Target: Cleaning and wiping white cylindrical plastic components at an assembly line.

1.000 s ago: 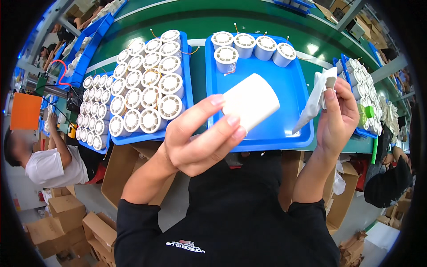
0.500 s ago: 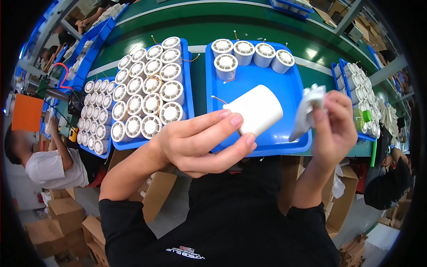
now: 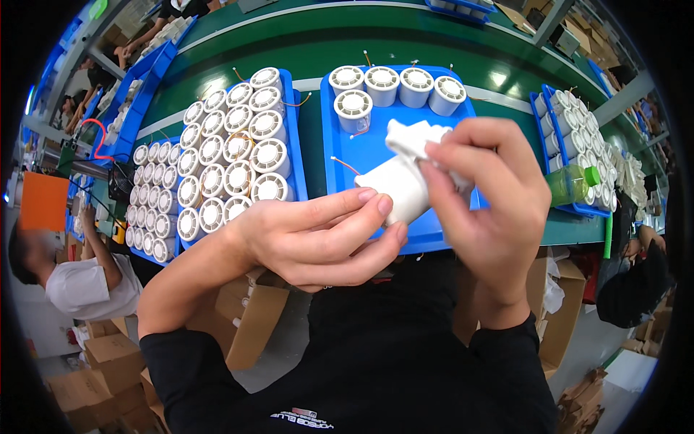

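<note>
From where I stand, the person's left hand (image 3: 311, 235) is clamped on a white cylinder (image 3: 401, 192), thumb and fingers closed around its near left end; the cylinder is tilted, held up over the near part of a blue tray (image 3: 376, 152), and a thin reddish-brown wire (image 3: 345, 165) sticks out from its left end; the right hand (image 3: 495, 195) has its thumb and fingertips pinched together on a crumpled white cloth (image 3: 412, 137), which covers the far right part of the cylinder, though I cannot tell how firmly it presses.

Inside that same tray stand five white units (image 3: 383, 83) with round, slotted tops, four in a row along the far edge and one on the near side of the leftmost; to the left a second tray (image 3: 298, 159) is packed with rows of similar units (image 3: 238, 145), some loose wire lying across them; farther left sits another filled tray (image 3: 178, 210); over on the right, a green-capped bottle (image 3: 571, 184) lies tilted beside one more loaded tray (image 3: 546, 137); all of these are on a green table (image 3: 303, 47), and an open cardboard box (image 3: 256, 318) is below its near edge; at far left, a co-worker in a white shirt (image 3: 90, 289) sits by the table.
</note>
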A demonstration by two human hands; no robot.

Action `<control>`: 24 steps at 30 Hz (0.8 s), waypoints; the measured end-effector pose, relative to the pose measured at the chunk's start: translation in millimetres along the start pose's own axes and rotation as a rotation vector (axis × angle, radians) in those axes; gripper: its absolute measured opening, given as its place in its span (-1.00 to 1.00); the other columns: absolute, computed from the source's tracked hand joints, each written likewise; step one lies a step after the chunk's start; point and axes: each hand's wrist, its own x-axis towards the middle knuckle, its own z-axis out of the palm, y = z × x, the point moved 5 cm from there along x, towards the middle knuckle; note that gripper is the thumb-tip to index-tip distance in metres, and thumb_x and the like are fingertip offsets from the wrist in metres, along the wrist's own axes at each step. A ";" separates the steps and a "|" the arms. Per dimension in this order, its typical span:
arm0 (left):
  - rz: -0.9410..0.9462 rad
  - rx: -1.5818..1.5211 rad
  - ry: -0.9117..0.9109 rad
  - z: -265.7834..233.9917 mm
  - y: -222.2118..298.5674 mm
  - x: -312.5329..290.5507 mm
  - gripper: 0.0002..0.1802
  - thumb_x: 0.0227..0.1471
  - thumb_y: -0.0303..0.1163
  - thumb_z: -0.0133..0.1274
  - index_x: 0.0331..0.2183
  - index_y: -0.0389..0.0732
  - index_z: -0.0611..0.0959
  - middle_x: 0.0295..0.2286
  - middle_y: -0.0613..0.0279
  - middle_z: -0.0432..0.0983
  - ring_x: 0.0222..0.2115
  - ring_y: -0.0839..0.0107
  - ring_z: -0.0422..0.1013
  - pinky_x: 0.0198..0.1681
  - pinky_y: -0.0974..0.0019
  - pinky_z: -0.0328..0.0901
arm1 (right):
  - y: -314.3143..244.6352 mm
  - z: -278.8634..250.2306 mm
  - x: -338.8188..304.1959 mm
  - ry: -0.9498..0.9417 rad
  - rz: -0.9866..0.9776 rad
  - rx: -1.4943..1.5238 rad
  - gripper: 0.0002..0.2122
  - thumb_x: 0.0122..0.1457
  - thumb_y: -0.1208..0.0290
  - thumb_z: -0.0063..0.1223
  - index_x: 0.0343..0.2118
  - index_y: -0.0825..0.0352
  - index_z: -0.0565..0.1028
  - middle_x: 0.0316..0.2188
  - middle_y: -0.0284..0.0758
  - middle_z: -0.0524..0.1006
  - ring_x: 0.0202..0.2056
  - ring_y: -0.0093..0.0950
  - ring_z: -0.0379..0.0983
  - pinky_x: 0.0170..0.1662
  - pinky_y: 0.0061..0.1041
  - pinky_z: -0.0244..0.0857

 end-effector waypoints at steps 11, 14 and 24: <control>-0.087 0.039 0.024 -5.7 1.9 0.4 -0.81 -0.02 -0.46 0.18 -0.27 -0.13 0.62 -0.25 0.52 0.43 -0.21 0.56 0.42 -0.08 0.47 0.45 | 28.2 -24.5 2.0 0.094 0.180 -0.039 -0.86 -0.11 0.71 0.22 -0.43 0.43 0.56 -0.42 -0.31 0.50 -0.49 -0.56 0.42 -0.48 -0.63 0.29; -0.093 0.036 0.033 -6.8 2.8 -0.3 -0.81 -0.02 -0.45 0.18 -0.27 -0.12 0.62 -0.26 0.53 0.43 -0.20 0.56 0.42 -0.07 0.46 0.44 | 28.3 -25.9 1.3 0.104 0.159 -0.053 -0.86 -0.11 0.72 0.22 -0.43 0.44 0.55 -0.41 -0.32 0.49 -0.51 -0.59 0.38 -0.48 -0.65 0.27; -0.074 0.007 0.065 -8.2 5.2 1.6 -0.80 -0.04 -0.50 0.17 -0.27 -0.14 0.63 -0.25 0.50 0.43 -0.22 0.55 0.42 -0.06 0.45 0.45 | 11.6 -17.5 -11.7 -0.166 0.100 0.491 -0.71 -0.16 0.61 0.27 -0.28 0.44 0.55 -0.21 -0.21 0.41 -0.20 -0.44 0.37 -0.12 -0.52 0.25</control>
